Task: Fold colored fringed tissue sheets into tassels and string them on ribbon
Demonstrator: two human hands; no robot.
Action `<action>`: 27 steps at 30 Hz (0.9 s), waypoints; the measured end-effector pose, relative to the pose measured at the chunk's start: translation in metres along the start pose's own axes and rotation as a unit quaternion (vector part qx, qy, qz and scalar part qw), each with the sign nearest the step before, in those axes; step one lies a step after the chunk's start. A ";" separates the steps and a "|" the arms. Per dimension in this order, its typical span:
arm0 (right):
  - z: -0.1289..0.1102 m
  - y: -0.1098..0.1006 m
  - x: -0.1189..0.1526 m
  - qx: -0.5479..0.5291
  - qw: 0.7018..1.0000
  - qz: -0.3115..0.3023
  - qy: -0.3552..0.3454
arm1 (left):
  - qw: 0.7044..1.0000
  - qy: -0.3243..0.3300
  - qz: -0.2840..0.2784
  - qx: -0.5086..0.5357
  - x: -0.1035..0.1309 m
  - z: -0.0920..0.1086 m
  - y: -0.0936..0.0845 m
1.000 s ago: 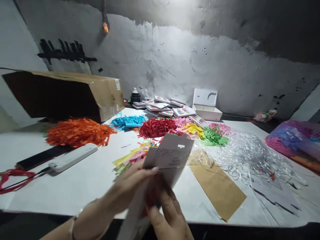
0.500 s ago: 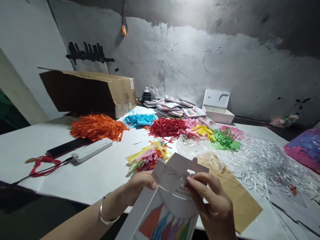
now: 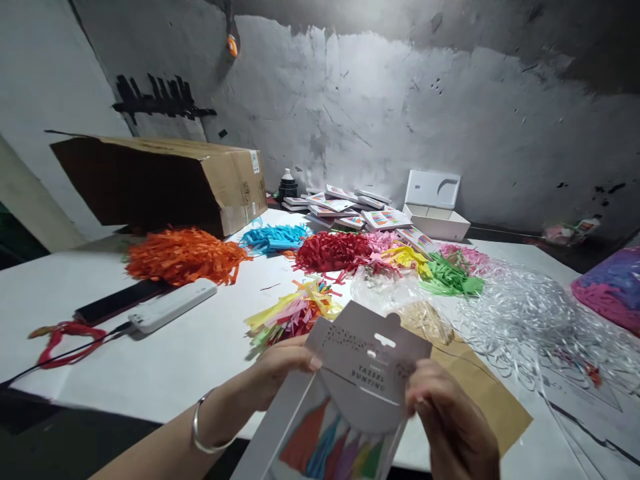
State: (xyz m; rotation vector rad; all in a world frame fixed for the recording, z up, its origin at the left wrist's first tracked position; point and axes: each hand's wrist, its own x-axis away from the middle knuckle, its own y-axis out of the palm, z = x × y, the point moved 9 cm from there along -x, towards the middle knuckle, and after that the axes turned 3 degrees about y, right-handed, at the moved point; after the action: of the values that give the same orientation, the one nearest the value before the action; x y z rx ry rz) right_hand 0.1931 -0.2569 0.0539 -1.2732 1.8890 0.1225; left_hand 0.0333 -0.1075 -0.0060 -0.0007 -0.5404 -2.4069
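Both of my hands hold a white tassel bunting box (image 3: 350, 417), tilted with its top flaps standing open. Coloured tassels are printed on its front, and a hanging slot is cut through the upper flap. My left hand (image 3: 277, 373), with a silver bangle on the wrist, grips the box's upper left edge, thumb on the near side. On the right edge, just below the flap's corner, the fingers of my right hand (image 3: 447, 407) are closed and slightly blurred. A bundle of multicoloured paper tassels (image 3: 293, 313) lies on the table right behind the box.
Orange (image 3: 185, 257), blue (image 3: 275, 238), red (image 3: 335, 253) and green tassels (image 3: 453, 275) lie across the white table (image 3: 200, 363). Behind them are stacked flat boxes (image 3: 345, 207) and a carton (image 3: 235, 180). Clear strands (image 3: 530, 320) and brown paper (image 3: 480, 387) spread rightward.
My right hand has moved from the slot in the flap to the box's right edge, uncovering the slot and the printed words. My left hand keeps its grip. The view has shifted slightly.
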 end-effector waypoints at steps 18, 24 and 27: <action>-0.008 0.010 0.014 0.061 0.977 0.109 0.171 | 0.811 0.362 -0.056 -0.457 0.049 0.039 0.091; -0.053 0.002 -0.010 0.075 0.992 0.103 -0.011 | 0.888 0.233 -0.055 -0.393 0.054 0.052 0.076; -0.071 -0.022 -0.021 0.246 0.955 0.143 -0.088 | 0.891 0.213 -0.058 -0.397 0.053 0.052 0.057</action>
State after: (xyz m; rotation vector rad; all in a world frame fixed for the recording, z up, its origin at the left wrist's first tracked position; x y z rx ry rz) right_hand 0.1727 -0.2878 0.1218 -0.6311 1.7902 -0.0804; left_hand 0.0196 -0.1596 0.0708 0.2052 0.6732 -2.4646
